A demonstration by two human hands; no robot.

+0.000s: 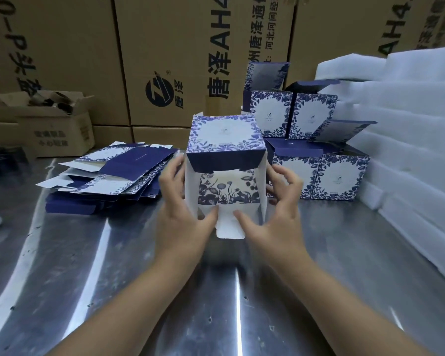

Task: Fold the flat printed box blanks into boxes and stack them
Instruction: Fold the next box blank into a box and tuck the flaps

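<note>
One half-folded box (225,140) gripped by left hand (183,209) and right hand (275,214). One pile of flat blanks (113,173), at least five finished boxes (312,115) stacked. Blue floral outside, white inside, near end open.

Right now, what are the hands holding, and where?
A half-folded printed box: left hand grips its left side wall, right hand its right wall.

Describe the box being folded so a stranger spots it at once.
Look at the steel table, between the flat blanks and the stacked boxes. The box there is the only one held, left hand and right hand on its sides, near end open.
</note>
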